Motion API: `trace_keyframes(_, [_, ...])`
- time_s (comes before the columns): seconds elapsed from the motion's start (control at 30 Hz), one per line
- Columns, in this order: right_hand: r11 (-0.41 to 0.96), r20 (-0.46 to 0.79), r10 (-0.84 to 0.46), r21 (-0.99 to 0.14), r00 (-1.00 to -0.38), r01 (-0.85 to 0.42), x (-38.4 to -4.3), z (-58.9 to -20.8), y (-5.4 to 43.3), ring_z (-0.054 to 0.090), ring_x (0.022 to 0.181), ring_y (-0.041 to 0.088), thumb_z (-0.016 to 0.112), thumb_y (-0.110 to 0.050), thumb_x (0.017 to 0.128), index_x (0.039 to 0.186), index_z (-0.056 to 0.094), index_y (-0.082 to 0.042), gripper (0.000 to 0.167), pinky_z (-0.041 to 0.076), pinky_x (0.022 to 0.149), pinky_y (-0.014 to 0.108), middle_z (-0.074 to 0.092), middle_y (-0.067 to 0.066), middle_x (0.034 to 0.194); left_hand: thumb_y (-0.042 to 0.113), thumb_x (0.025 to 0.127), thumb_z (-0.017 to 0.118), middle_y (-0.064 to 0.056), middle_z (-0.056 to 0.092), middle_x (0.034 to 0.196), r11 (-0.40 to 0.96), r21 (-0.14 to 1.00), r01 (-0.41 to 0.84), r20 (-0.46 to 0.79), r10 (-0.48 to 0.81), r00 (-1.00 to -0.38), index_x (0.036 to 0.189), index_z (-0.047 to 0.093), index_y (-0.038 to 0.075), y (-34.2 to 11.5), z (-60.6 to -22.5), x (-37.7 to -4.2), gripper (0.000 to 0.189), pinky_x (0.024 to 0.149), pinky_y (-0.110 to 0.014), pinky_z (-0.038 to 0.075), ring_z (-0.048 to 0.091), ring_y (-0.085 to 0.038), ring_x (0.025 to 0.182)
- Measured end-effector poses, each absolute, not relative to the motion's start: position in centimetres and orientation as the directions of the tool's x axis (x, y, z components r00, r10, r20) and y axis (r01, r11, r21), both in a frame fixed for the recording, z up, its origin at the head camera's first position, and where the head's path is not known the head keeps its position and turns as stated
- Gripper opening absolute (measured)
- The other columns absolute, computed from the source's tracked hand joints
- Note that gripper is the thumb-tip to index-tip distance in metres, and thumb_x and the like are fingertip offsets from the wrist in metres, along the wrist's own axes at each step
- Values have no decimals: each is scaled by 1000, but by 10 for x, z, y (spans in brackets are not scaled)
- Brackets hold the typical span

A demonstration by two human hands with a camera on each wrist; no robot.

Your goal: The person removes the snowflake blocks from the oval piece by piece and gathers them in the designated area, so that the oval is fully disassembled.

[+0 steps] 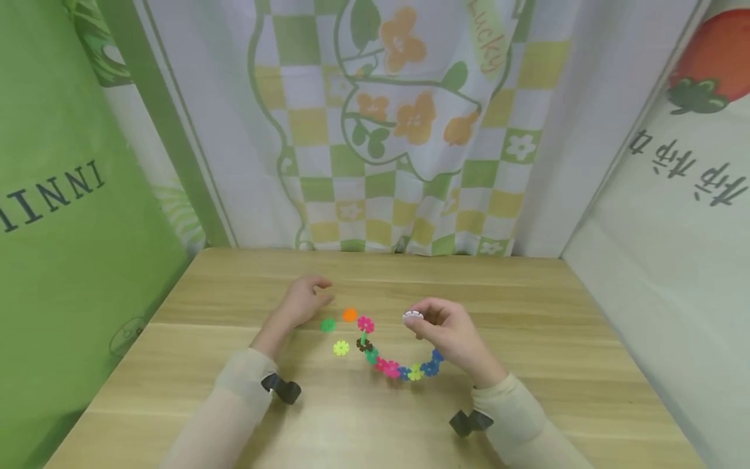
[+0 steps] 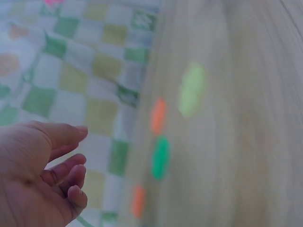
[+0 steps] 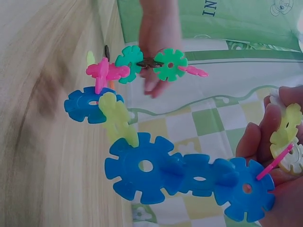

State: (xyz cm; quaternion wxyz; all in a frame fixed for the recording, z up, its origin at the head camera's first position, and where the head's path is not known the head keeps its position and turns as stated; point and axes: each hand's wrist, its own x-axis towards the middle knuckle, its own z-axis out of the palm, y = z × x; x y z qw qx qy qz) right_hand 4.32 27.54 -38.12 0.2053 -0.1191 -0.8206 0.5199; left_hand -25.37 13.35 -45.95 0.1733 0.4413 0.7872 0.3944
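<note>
My right hand (image 1: 451, 329) pinches a white notched disc (image 1: 413, 316) between thumb and fingers. From this hand hangs a curved chain of interlocking flower-shaped plastic discs (image 1: 391, 369), in blue, yellow, pink, green and brown. Large blue discs (image 3: 144, 168) lead toward the palm in the right wrist view, where yellow, pink and white pieces sit by the fingers. The chain's far end is a pink disc (image 1: 366, 324). My left hand (image 1: 301, 301) holds nothing, its fingers loosely bent, left of that end. Closest to it lie a loose green disc (image 1: 328, 325) and an orange disc (image 1: 349, 315).
A loose yellow disc (image 1: 341, 348) lies on the wooden table (image 1: 527, 293), left of the chain. Behind the table hangs a checked curtain (image 1: 375, 215); a green cloth (image 1: 88, 260) covers the left side and a white one (image 1: 656, 221) the right.
</note>
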Motion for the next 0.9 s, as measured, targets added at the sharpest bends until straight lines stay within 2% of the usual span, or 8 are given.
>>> trace_keyframes(0.1, [434,216,417,-901,-883,-16,44,-381,278,60,71,30,69,-23,94,97,71,-11,13,51,63,31,65,8,82,25,92,69,-8,63,111,240,794,558,122,836,-534,123,66,11,132,-439,-237,34,64,-36,52,57,-21,79])
trace_keyframes(0.2, [433,221,425,-901,-878,-17,45,-380,280,60,71,28,69,-23,94,97,70,-11,13,52,63,34,66,9,84,24,92,70,-5,61,101,133,803,581,221,839,-497,118,69,13,130,-420,-219,28,55,-32,47,53,-19,70])
trace_keyframes(0.4, [422,214,449,-907,-868,-6,48,-380,284,59,69,23,70,-22,93,97,70,-8,15,49,60,30,65,10,82,21,93,70,2,57,86,-104,758,644,404,850,-338,110,71,13,130,-394,-182,19,56,-29,45,49,-15,65])
trace_keyframes(0.63, [398,199,450,-917,-870,-4,51,-379,285,61,72,23,73,-24,90,99,70,-10,17,52,62,32,68,8,86,15,92,71,6,60,88,-283,723,630,486,857,-172,108,72,12,128,-380,-147,17,57,-28,47,52,-11,66])
trace_keyframes(0.77, [373,179,433,-928,-883,-5,53,-379,284,65,78,28,77,-22,87,100,69,-8,20,55,68,36,69,8,91,14,92,71,8,64,92,-300,724,621,474,871,-131,106,72,13,130,-379,-137,15,58,-30,51,56,-9,68])
trace_keyframes(0.9, [379,169,420,-926,-892,3,53,-378,284,65,79,27,78,-22,86,101,68,-9,22,55,68,34,69,8,93,16,94,69,9,65,91,-298,744,598,445,889,-111,106,72,13,131,-379,-132,13,57,-29,51,58,-9,69])
